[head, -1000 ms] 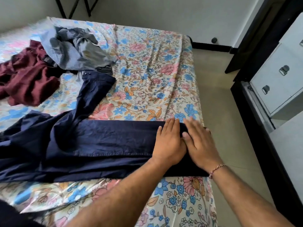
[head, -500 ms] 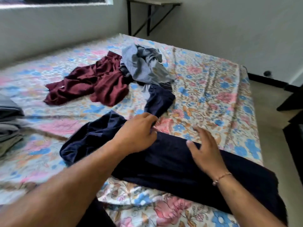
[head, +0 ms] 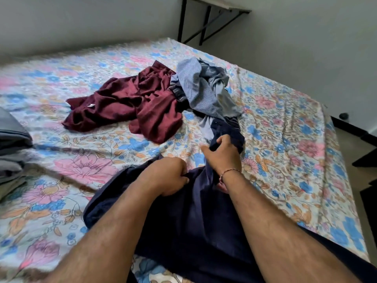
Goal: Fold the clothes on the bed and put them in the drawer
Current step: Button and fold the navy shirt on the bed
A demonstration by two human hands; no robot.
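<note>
On the floral bed point(head: 285, 127), both hands clutch the navy garment point(head: 195, 221) — left hand point(head: 169, 176) bunching its middle, right hand point(head: 222, 154) gripping its far sleeve — near maroon clothes point(head: 130, 105).

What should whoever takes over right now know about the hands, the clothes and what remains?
Left hand: grip closed on a bunch of the navy garment.
Right hand: grip closed on the navy garment's far end.
Navy garment lies part folded at the bed's near edge.
Maroon garment and blue-grey checked shirt lie crumpled and unfolded mid-bed.
Folded grey stack at the left edge.
Left: finish the navy fold, fold the other two, put everything in the drawer, which is out of view.
</note>
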